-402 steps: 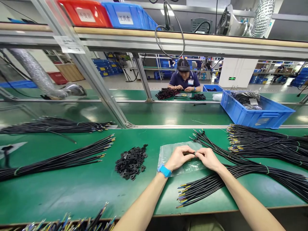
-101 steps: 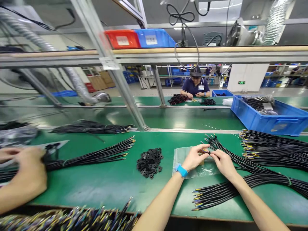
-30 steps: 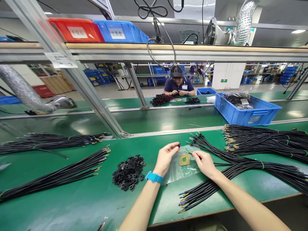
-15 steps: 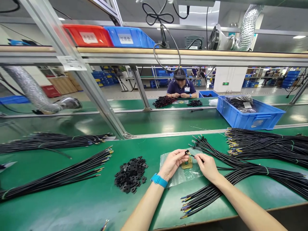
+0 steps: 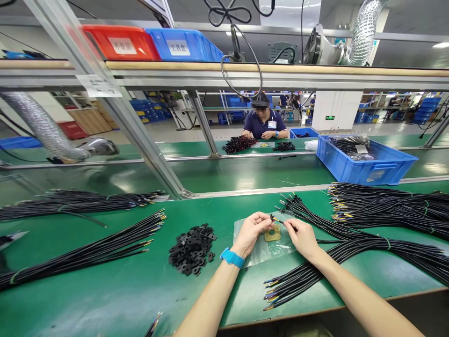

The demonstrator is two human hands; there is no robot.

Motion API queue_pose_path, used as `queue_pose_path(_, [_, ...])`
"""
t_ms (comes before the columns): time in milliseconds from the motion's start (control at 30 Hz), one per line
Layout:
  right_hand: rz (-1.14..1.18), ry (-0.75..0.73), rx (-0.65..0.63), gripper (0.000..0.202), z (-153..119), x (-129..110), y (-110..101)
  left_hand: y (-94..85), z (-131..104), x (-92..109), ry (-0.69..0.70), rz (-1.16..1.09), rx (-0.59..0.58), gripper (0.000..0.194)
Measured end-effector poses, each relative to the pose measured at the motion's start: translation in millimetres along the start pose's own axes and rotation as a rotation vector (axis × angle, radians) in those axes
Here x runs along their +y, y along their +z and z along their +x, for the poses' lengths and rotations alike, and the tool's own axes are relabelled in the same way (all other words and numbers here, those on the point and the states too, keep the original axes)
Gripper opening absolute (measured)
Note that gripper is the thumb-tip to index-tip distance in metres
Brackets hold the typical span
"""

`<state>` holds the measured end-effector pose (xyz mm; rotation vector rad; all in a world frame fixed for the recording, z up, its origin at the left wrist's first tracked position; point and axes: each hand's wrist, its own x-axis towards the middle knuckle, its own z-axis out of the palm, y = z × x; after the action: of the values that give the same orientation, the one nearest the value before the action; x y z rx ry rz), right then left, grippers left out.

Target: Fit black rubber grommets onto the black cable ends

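Note:
My left hand (image 5: pixel 253 230), with a blue band at the wrist, pinches a small black piece (image 5: pixel 272 218) at the bared wire end of a black cable. Close on its right, my right hand (image 5: pixel 302 238) is closed on that cable (image 5: pixel 281 222), whose yellow wire shows between the hands. Below them a yellowish square plate with a hole (image 5: pixel 272 233) lies on a clear plastic bag (image 5: pixel 257 250). To the left is a pile of flat black pieces (image 5: pixel 192 248). A cable bundle (image 5: pixel 336 257) passes beneath my right forearm.
More black cables (image 5: pixel 382 206) lie at the right and a bundle (image 5: pixel 91 245) at the left. A blue bin (image 5: pixel 368 171) stands behind them. A slanted metal post (image 5: pixel 140 135) rises at left, under a shelf rail (image 5: pixel 280 80). Across the bench sits a person (image 5: pixel 264 122).
The view has tilted slightly, so the bench and shelf appear a little higher. Both hands keep their grips almost unchanged. The person opposite has moved their hands apart.

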<state>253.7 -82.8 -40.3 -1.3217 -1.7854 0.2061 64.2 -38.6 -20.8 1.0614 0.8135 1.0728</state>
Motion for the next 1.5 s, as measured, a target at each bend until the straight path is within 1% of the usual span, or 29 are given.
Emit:
queue_pose_path(167, [-0.035, -0.049, 0.047, 0.029, 0, -3, -3, -0.4, 0, 2, 0.001, 0.050, -0.020, 0.044])
queue_pose_path(333, [-0.155, -0.134, 0.074, 0.030, 0, -5, -6, -1.9, 0, 2, 0.028, 0.158, -0.011, 0.043])
queue_pose_path(500, [-0.239, -0.221, 0.050, 0.027, 1, -6, -11, -6.1, 1, 2, 0.107, 0.327, -0.005, 0.038])
queue_pose_path(567, [-0.275, -0.245, 0.027, 0.027, 1, -6, -12, -6.6, 1, 2, 0.149, 0.405, -0.039, 0.034])
queue_pose_path(667, [-0.302, -0.253, -0.016, 0.027, 1, -5, -11, -4.3, -1, 4, 0.227, 0.543, -0.145, 0.027])
queue_pose_path(733, [-0.294, -0.238, -0.046, 0.027, 0, -4, -10, -1.5, -2, 5, 0.273, 0.614, -0.188, 0.024])
queue_pose_path(900, [-0.208, -0.167, -0.118, 0.030, 0, -3, -9, 4.0, -6, 5, 0.352, 0.669, -0.198, 0.020])
queue_pose_path(1033, [-0.033, -0.044, -0.196, 0.032, 2, -3, -9, 8.1, -8, 0, 0.429, 0.703, -0.213, 0.017])
queue_pose_path(1133, [0.125, 0.039, -0.247, 0.032, 4, -1, -7, 12.4, -8, -3, 0.471, 0.729, -0.266, 0.017])
queue_pose_path(1233, [0.188, 0.087, -0.289, 0.032, 6, 2, -4, 15.6, -9, -3, 0.501, 0.762, -0.305, 0.018])
queue_pose_path(1300, [0.185, 0.089, -0.278, 0.032, 7, 2, -2, 15.9, -8, -2, 0.516, 0.786, -0.272, 0.018])
queue_pose_path(1333, [0.171, 0.080, -0.251, 0.031, 8, 1, -2, 15.6, -7, -1, 0.522, 0.793, -0.240, 0.018])
queue_pose_path(1433, [0.089, 0.056, -0.122, 0.021, 9, 0, -4, 13.4, -5, 2, 0.524, 0.801, -0.141, 0.016])
queue_pose_path(1500, [0.045, 0.030, -0.069, 0.017, 7, 0, -6, 11.9, -4, 2, 0.499, 0.800, -0.107, 0.015])
